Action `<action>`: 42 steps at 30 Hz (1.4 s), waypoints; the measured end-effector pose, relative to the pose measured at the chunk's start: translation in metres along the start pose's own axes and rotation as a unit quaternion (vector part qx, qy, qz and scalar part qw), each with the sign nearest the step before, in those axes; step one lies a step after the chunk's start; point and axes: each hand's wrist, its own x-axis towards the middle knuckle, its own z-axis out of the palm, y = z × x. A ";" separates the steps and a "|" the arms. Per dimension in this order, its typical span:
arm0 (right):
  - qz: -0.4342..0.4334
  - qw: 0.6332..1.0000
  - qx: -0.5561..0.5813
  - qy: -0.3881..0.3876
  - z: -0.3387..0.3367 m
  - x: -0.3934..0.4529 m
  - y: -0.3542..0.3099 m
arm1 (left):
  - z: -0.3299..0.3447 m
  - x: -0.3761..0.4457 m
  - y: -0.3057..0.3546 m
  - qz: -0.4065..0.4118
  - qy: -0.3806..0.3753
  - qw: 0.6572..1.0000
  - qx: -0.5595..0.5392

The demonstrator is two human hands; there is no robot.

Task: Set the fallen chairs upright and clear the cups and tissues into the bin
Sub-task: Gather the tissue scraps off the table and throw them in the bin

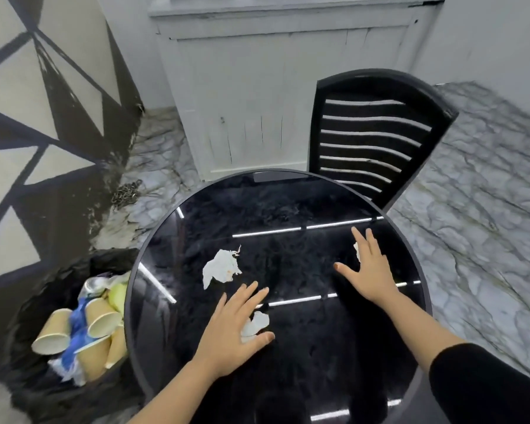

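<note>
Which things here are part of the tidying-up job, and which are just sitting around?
Part of the job:
big tissue
tissue under left hand
tissue under right hand
paper cups in the bin
black chair, upright
table

Just there:
white cabinet
chain on the floor
patterned wall

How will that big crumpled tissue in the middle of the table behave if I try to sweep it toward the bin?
The crumpled tissue looks thin and torn at its edge, so it is probably very light and floppy. On the glossy black table it would likely slide easily, though it may flutter or unfold. Pinching it seems surer than pushing it.
</note>
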 end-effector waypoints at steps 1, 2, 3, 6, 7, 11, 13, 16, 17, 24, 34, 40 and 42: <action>-0.002 1.000 0.002 -0.008 0.002 0.002 0.002 | 0.002 0.001 -0.001 0.000 0.005 1.000 0.015; -0.004 1.000 0.008 -0.017 0.005 0.003 0.003 | 0.004 0.002 -0.001 -0.003 0.012 1.000 0.025; -0.005 1.000 0.018 -0.025 0.008 0.004 0.004 | 0.006 0.003 -0.002 -0.009 0.018 0.999 0.029; 0.010 0.997 0.070 -0.009 0.018 -0.002 0.006 | 0.009 0.005 -0.004 -0.024 0.031 0.999 0.009; 0.022 0.996 0.090 0.001 0.020 -0.004 0.006 | 0.010 0.005 -0.004 -0.027 0.040 0.999 -0.013; 0.019 0.989 0.143 0.041 0.022 -0.016 0.001 | 0.008 0.004 -0.002 -0.083 0.102 0.980 -0.149; 0.014 0.981 0.186 0.052 0.020 -0.022 -0.011 | 0.004 0.006 -0.001 -0.114 0.119 0.967 -0.196; -0.025 0.978 0.204 0.033 0.024 -0.024 -0.046 | -0.016 0.007 0.000 -0.128 0.156 0.955 -0.218; -0.043 0.977 0.206 0.024 0.027 -0.024 -0.062 | -0.024 0.005 -0.002 -0.127 0.170 0.953 -0.216; -0.180 0.959 0.198 -0.090 0.096 -0.033 -0.213 | -0.105 -0.047 -0.060 -0.136 0.253 0.939 -0.186; -0.222 0.938 0.150 -0.221 0.258 -0.105 -0.371 | -0.177 -0.178 -0.224 -0.282 0.343 0.882 -0.158; -0.136 0.951 0.131 -0.243 0.332 -0.117 -0.373 | -0.161 -0.209 -0.296 -0.364 0.316 0.861 -0.162; -0.111 0.954 0.129 -0.245 0.353 -0.115 -0.369 | -0.150 -0.207 -0.314 -0.375 0.297 0.861 -0.171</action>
